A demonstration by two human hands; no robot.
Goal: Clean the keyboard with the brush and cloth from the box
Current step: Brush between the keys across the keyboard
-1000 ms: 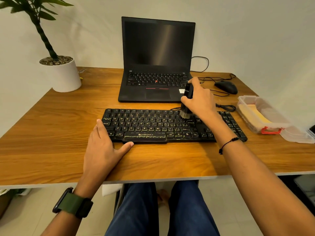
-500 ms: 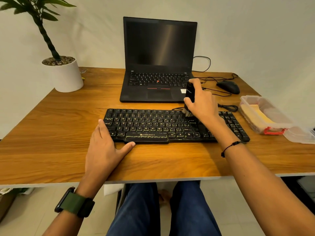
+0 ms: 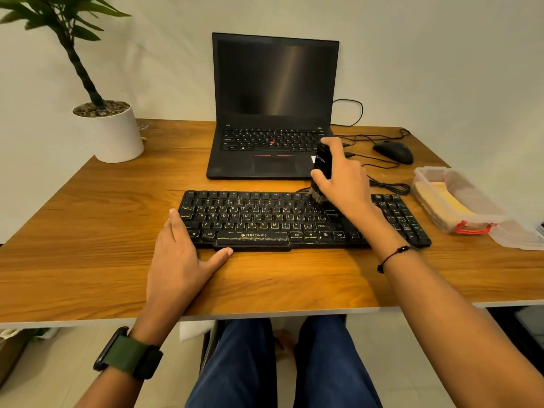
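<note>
Black Zebronics keyboard lies flat near the front edge of the wooden desk, long side parallel to that edge, keycaps visibly smeared with pale grime. Right hand is clenched around a black brush, held roughly upright with the index finger over its top; bristles point down and touch the top key rows right of centre. Left hand lies flat and released on the desk, palm down, fingers against the keyboard's left front corner, thumb stretched along its front edge below the space bar. Clear plastic box with a red latch sits at the right of the desk, just beside the keyboard's right end; a yellow cloth lies inside it. Box lid rests against the box on its near side. Behind the keyboard: open laptop, screen dark. Black mouse and cables to its right. Potted plant at far left corner. Green-strapped watch on left wrist, black cord bracelet on right.
</note>
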